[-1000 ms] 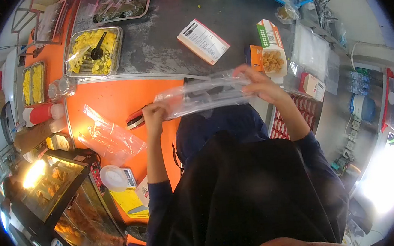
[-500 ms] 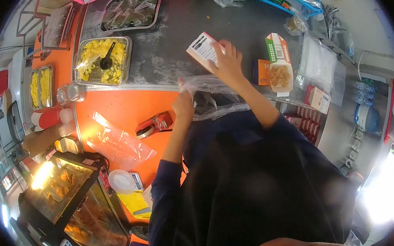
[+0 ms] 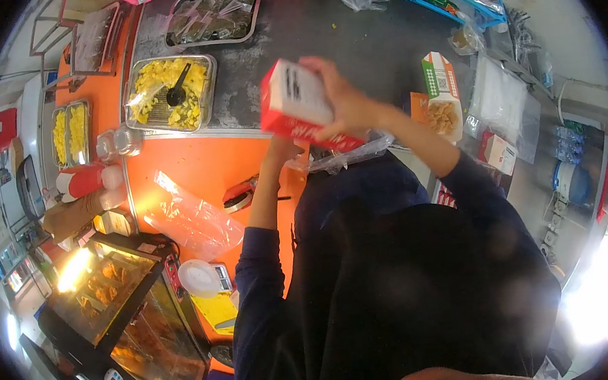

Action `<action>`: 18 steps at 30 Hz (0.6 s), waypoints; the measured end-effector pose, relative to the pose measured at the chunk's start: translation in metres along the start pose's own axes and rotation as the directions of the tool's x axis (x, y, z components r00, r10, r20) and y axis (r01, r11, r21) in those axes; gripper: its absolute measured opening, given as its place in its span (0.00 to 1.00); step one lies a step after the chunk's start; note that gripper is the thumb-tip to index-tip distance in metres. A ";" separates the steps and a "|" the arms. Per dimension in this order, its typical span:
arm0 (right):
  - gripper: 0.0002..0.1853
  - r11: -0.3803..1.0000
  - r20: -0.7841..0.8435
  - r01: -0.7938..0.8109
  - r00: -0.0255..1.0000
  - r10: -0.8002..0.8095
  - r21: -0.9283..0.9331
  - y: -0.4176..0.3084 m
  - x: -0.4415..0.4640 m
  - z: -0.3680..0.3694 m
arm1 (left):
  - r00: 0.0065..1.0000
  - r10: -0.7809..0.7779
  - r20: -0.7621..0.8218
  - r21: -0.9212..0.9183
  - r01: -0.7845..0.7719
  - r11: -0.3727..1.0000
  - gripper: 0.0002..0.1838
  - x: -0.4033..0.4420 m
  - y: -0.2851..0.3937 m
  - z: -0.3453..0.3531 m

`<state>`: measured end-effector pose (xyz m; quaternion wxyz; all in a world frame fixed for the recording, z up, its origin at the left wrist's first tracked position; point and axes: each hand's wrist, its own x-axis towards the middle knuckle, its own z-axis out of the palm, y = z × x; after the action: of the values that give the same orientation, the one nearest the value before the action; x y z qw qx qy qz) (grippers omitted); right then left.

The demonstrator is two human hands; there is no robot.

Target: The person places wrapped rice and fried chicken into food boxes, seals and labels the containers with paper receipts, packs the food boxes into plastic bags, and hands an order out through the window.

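Observation:
In my right hand (image 3: 342, 100) is a red and white cardboard food box (image 3: 295, 99), tilted above the counter's front edge. My thumb and fingers grip its right side. Just below the box, my left hand (image 3: 284, 151) is closed at the rim of a clear plastic bag (image 3: 348, 157). The box covers part of that hand and much of the bag. To the right, an opened carton of fried pieces (image 3: 444, 116) sits beside an orange box (image 3: 420, 109). A red-handled tool (image 3: 241, 193) lies near my left forearm.
A tray of yellow food (image 3: 199, 80) with a black scoop (image 3: 177, 94) stands left on the dark counter. Behind it is a tray of wrapped dark items (image 3: 216, 25). A loose plastic bag (image 3: 196, 220) and a glass warming cabinet (image 3: 104, 284) are at lower left.
The box has been lifted off the counter and carried left and toward me by my right hand, over the bag. My left hand stays at the bag. The view has shifted slightly.

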<state>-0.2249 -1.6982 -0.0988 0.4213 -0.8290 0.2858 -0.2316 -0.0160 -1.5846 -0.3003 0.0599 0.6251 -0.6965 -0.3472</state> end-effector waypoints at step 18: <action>0.54 0.836 0.209 -0.075 0.953 0.221 -0.544 0.107 -0.093 0.054 | 0.870 0.448 -0.206 -0.186 -0.484 0.855 0.38 0.052 0.060 -0.023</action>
<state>-0.2890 -1.6568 -0.2300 0.2272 -0.9112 0.3436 0.0020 -0.0647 -1.6428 -0.2677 0.2686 0.4508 -0.7754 -0.3512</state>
